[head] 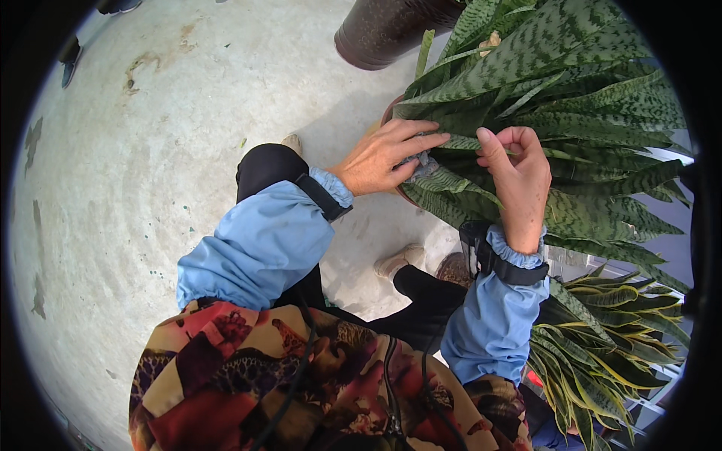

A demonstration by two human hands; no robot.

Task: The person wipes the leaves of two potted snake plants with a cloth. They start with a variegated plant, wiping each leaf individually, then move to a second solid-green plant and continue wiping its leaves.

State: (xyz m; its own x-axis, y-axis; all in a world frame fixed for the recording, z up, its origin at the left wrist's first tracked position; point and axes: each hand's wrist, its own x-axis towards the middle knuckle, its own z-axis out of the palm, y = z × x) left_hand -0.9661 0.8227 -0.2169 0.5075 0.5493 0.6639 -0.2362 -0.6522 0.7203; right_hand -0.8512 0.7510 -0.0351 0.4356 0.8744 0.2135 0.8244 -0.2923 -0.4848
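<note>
A large snake plant (pixel 564 118) with banded green leaves fills the upper right, growing from a reddish-brown pot whose rim (pixel 389 111) shows at its left. My left hand (pixel 381 158) lies at the base of the leaves, with a crumpled grey-blue cloth (pixel 426 164) between its thumb and fingers. Its fingertips touch a narrow leaf (pixel 462 142). To the right, my right hand (pixel 519 169) has thumb and fingers bent together around that same leaf, which reappears beyond them. The leaf part inside the right hand's grasp is hidden.
A dark brown pot (pixel 389 34) stands on the concrete floor (pixel 169 141) beyond the plant. A yellow-edged snake plant (pixel 603 338) is at the lower right, by my right forearm. My knee (pixel 271 169) is below my left wrist. Another person's shoe (pixel 69 70) shows at far left.
</note>
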